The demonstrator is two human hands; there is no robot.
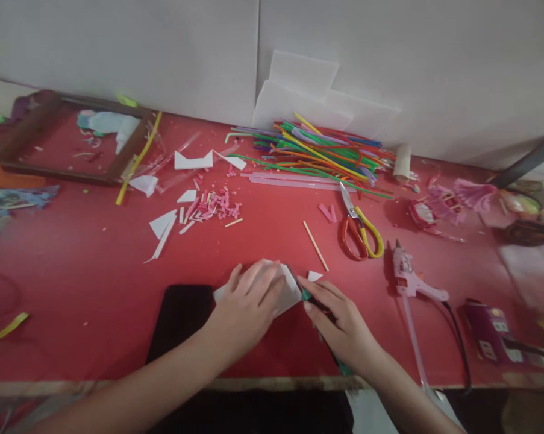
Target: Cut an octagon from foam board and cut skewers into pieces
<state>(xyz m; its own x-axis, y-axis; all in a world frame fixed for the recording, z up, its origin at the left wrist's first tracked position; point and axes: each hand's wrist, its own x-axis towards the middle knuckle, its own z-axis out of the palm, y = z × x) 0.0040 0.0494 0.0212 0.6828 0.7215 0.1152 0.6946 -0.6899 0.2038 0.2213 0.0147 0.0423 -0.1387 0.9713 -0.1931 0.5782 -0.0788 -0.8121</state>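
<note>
white foam piece (288,293) under left hand (249,304); right hand (339,322) grips green knife (308,298).

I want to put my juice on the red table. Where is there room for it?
The widest bare red patch lies left of the black sheet, below the white scraps. A smaller one sits between the pink bits and the scissors. It's crowded by the colourful sticks, glue gun, and both hands.
</note>
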